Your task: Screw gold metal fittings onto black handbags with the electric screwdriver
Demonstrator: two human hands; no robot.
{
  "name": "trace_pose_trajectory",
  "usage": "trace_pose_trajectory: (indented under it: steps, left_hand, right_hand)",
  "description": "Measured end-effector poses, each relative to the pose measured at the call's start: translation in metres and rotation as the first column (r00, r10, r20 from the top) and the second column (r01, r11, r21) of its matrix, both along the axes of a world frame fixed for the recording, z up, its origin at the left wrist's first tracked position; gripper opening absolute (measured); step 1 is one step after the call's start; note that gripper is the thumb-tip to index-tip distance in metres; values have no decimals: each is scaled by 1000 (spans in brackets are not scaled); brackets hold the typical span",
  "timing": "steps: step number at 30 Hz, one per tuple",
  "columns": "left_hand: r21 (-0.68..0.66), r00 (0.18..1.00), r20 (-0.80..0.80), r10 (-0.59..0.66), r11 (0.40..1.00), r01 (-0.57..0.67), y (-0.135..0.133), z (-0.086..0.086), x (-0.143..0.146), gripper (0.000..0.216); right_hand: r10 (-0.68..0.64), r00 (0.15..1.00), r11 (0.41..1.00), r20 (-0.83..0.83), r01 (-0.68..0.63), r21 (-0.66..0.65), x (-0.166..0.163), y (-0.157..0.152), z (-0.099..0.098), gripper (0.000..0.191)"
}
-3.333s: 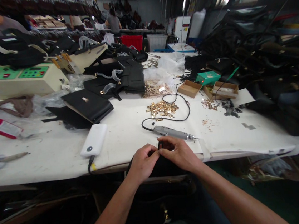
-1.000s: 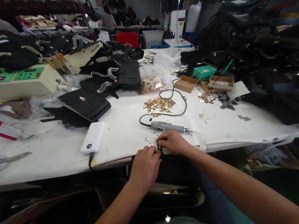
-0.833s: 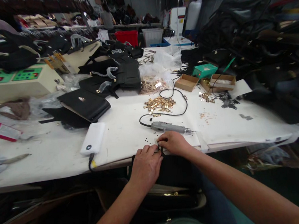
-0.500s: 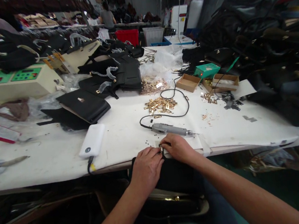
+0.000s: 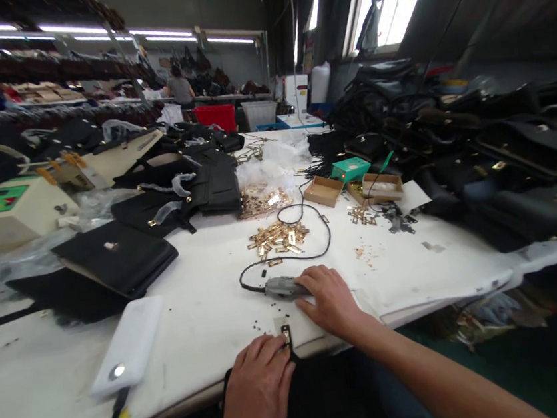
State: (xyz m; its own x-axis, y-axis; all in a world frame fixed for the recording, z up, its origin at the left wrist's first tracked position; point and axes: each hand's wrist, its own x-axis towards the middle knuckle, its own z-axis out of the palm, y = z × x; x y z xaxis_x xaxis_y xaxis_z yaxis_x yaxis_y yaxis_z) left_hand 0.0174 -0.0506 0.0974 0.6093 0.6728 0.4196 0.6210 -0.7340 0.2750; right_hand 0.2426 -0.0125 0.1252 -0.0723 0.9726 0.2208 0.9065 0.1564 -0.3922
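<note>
My left hand [image 5: 262, 392] lies over the end of a black strap [image 5: 287, 329] at the table's front edge, fingers pressed together on it. A small gold metal fitting [image 5: 286, 337] sits on that strap by my fingertips. The black bag part below the edge is mostly dark and hidden by my hand. My right hand [image 5: 332, 302] has its fingers and thumb round the grey electric screwdriver [image 5: 280, 286], which lies on the table and covers its front end. Tiny dark screws [image 5: 256, 327] are scattered near my left fingertips.
Behind the screwdriver is a pile of gold fittings [image 5: 276, 239], circled by a black cord [image 5: 328, 230]. A white power bank [image 5: 130, 346] and a black bag [image 5: 123, 257] lie to the left. Cardboard boxes [image 5: 324, 192] stand behind; black bags [image 5: 527, 140] are heaped right.
My right hand has left the fitting and moved onto the electric screwdriver. My left hand stays at the strap. The camera view has tilted up and turned right.
</note>
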Motion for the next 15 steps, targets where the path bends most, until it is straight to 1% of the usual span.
trace_pose_trajectory:
  steps: [1,3,5,7,10,12,15]
  left_hand:
    - [39,1000,-3,-10,999,10,2,-3,-1,24]
    - [112,999,-8,-35,993,36,6,-7,-4,24]
    - [164,998,-6,-58,985,58,11,-11,-6,23]
    - [196,997,-5,-73,978,73,14,-12,-7,22]
    - [229,997,-20,-77,970,80,17,-10,-7,22]
    - [248,997,-33,-77,965,82,17,-8,-7,22]
    - [288,996,-49,-76,954,87,17,-7,-7,24]
  right_hand:
    - [-4,999,999,52,6,-41,3,6,1,34]
    - [3,995,993,103,9,-115,7,15,0,36]
    - [15,994,988,107,2,-153,9,19,-3,37]
    - [26,995,988,92,-11,-154,10,19,-7,39]
    - [18,999,992,46,-13,-126,11,16,-8,41]
    - [10,1000,992,-28,-14,-125,14,18,-6,40]
    - [-46,988,985,-145,20,-173,24,35,-2,35]
